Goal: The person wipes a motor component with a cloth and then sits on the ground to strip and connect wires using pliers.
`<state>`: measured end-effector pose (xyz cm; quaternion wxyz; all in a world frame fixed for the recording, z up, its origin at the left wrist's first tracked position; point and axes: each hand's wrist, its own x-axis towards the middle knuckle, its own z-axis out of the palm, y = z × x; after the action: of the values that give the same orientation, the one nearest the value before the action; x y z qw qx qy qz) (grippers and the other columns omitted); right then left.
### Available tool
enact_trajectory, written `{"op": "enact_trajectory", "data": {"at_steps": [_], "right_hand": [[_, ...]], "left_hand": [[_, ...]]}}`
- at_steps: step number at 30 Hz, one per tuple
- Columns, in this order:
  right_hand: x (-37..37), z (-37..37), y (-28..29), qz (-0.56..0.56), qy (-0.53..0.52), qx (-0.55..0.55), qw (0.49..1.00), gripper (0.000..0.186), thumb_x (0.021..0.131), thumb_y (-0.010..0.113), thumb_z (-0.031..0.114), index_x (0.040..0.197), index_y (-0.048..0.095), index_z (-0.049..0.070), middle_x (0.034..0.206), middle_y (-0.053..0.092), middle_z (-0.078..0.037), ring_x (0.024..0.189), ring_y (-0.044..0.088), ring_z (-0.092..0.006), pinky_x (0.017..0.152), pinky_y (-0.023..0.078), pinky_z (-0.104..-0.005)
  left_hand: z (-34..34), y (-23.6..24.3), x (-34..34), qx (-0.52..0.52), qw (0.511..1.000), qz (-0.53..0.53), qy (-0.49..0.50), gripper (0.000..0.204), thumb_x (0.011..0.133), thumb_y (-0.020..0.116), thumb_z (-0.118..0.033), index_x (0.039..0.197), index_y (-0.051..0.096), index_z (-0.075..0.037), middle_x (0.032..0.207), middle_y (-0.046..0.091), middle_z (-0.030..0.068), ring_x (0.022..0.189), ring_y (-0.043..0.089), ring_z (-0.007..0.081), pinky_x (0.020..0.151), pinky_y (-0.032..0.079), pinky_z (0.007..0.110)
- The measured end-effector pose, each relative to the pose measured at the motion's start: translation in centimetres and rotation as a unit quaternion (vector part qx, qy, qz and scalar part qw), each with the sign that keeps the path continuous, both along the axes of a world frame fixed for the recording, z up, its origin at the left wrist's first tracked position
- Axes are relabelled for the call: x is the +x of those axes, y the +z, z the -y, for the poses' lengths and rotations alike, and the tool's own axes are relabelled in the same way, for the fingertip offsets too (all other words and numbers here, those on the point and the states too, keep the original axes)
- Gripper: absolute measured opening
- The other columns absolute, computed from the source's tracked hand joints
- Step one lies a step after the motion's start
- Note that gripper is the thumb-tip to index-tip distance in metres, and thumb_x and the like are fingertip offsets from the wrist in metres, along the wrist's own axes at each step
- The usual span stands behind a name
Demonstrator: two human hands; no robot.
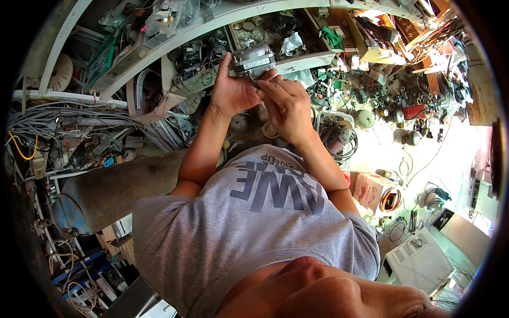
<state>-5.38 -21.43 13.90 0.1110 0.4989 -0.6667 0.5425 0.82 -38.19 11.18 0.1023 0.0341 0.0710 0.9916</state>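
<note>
My left hand (232,90) holds a small grey metal housing (252,60), like a little motor, near the top centre; its thumb stands up along the housing's left side and its other fingers are partly hidden. Just below the housing, my right hand (286,103) has its fingers bent and drawn together around a thin dark piece (254,79) that appears to hang from it. Whether that piece is a tool or part of the housing, I cannot tell.
Cluttered shelving with wooden compartments (306,64) lies beyond my hands. Cable bundles (63,122) fill the left, above a large dark cylinder (116,191). To the right are a coiled-cable machine (339,139), a cardboard box (368,191) and a white metal case (419,261).
</note>
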Motion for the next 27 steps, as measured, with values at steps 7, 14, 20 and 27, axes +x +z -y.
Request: {"op": "enact_trajectory", "data": {"at_steps": [7,14,20,27], "right_hand": [[0.16,-0.07,0.26,0.012,-0.008,0.028,1.0,0.024,0.074,0.068,0.004,0.097,0.068,0.007,0.073,0.061,-0.008,0.07,0.06,-0.0273,0.07,0.046,-0.0364],[0.05,0.19,-0.01,0.006,-0.001,0.01,1.0,0.026,0.074,0.069,0.002,0.099,0.067,0.005,0.07,0.06,-0.008,0.063,0.056,-0.0239,0.061,0.041,-0.0338],[0.1,0.27,-0.13,0.01,-0.002,0.017,1.0,0.025,0.073,0.068,0.002,0.099,0.067,0.005,0.07,0.059,-0.007,0.064,0.056,-0.0245,0.061,0.041,-0.0342],[0.07,0.19,-0.3,0.017,-0.005,0.031,0.999,0.026,0.072,0.067,0.003,0.098,0.067,0.007,0.07,0.058,-0.007,0.067,0.058,-0.0255,0.062,0.042,-0.0355]], "left_hand": [[0.07,-0.1,0.03,0.007,1.0,-0.004,0.001,0.083,0.088,0.033,-0.07,0.143,0.033,-0.008,0.135,0.046,0.0239,0.133,0.033,0.0386,0.098,0.043,0.042],[0.26,-0.29,0.09,0.01,1.0,-0.005,-0.004,0.083,0.088,0.033,-0.07,0.143,0.033,-0.008,0.135,0.047,0.0234,0.133,0.034,0.0384,0.101,0.039,0.045],[0.38,-0.46,0.16,0.001,1.0,0.005,0.002,0.082,0.088,0.032,-0.07,0.143,0.033,-0.008,0.135,0.047,0.0228,0.133,0.035,0.0381,0.103,0.035,0.049],[0.42,-0.56,0.12,0.006,1.0,0.011,0.003,0.082,0.088,0.032,-0.07,0.143,0.033,-0.008,0.135,0.047,0.0231,0.132,0.035,0.0384,0.101,0.036,0.05]]}}
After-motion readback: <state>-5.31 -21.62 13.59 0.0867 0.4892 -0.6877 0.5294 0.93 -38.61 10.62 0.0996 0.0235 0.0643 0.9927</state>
